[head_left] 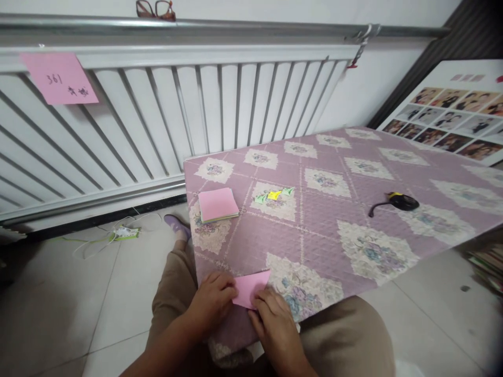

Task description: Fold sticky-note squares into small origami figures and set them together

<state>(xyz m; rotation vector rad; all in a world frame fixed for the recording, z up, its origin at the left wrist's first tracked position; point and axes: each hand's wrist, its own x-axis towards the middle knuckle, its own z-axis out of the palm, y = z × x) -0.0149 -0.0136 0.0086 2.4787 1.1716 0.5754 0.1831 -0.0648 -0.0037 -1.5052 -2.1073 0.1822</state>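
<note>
A piece of pink paper (250, 288), which looks folded into a narrow rectangle, lies at the near edge of the table. My left hand (216, 293) grips its left end with fingers bent. At its lower right, my right hand (273, 317) has thumb and fingers closed on the paper's edge. Beyond my hands sits a stack of square paper (219, 204) with a pink sheet on top and other colours below. To the right of that stack, small folded paper pieces (274, 195) in green and yellow rest in a row.
The table has a purple floral cloth (271, 238). A coiled black cable (406, 202) lies toward its right side. A white radiator (220, 99) stands behind, with a pink note (58, 78) on it and glasses (155, 9) on the pipe. A power strip (126, 233) lies on the floor.
</note>
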